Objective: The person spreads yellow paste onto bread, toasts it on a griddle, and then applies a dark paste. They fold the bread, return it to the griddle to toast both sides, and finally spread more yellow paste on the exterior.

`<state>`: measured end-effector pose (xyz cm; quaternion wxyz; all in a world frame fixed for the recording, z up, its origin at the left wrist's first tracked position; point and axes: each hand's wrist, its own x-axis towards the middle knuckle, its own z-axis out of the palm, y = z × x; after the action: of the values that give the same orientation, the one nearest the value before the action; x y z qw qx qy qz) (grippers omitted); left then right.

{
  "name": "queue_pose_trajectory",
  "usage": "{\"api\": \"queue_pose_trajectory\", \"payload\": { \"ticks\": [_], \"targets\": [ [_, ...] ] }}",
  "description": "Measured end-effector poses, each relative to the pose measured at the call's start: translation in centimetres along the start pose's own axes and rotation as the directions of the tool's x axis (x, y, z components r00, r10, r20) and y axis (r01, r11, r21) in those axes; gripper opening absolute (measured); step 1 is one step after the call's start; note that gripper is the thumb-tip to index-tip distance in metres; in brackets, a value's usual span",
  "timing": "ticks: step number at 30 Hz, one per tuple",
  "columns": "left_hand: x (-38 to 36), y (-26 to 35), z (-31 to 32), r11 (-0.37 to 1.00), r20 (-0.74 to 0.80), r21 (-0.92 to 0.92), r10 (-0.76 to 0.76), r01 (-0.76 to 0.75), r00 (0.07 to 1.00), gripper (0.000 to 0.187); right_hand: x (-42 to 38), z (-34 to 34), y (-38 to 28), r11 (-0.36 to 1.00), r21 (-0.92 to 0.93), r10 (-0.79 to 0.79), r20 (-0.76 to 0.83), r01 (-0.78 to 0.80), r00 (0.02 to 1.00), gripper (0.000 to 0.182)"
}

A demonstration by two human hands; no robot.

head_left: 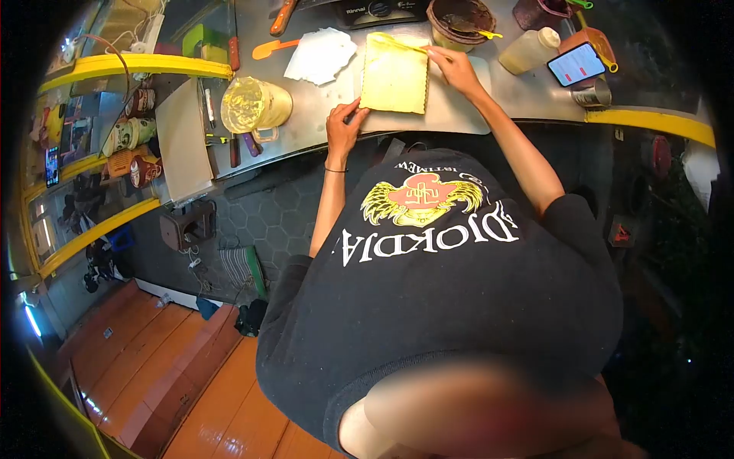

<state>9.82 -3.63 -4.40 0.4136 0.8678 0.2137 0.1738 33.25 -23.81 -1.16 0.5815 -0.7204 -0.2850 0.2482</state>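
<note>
A square slab of pale yellow bread or cake (394, 80) with scalloped edges lies on the metal counter, with a yellow layer on top. At its lower left corner, my left hand (343, 126) touches the edge with fingertips apart. My right hand (454, 70) is closed at the slab's upper right corner, pinching the end of a slim yellow spreading tool (399, 44). The tool lies across the slab's top edge; its outline blends with the yellow layer.
Left on the counter (310, 103) are a pitcher of yellow spread (271, 105), white paper (321, 56) and an orange spatula (274, 48). A brown tub (451, 38), a squeeze bottle (529, 52), a phone (576, 64) and a tin (592, 95) stand or lie right.
</note>
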Motion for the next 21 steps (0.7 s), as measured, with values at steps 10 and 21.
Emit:
{"api": "queue_pose_trajectory", "payload": {
  "ticks": [10,21],
  "targets": [
    [0.2,-0.5,-0.8,0.999,0.039,-0.032,-0.042,0.043,0.998,0.031,0.7,0.1,0.8,0.992,0.020,-0.124,0.034,0.124,0.992,0.033],
    [0.5,-1.3,-1.6,0.998,0.085,-0.049,-0.028,0.032,0.996,0.033,0.7,0.8,0.6,0.983,-0.021,-0.179,0.067,0.181,0.982,0.031]
  ]
}}
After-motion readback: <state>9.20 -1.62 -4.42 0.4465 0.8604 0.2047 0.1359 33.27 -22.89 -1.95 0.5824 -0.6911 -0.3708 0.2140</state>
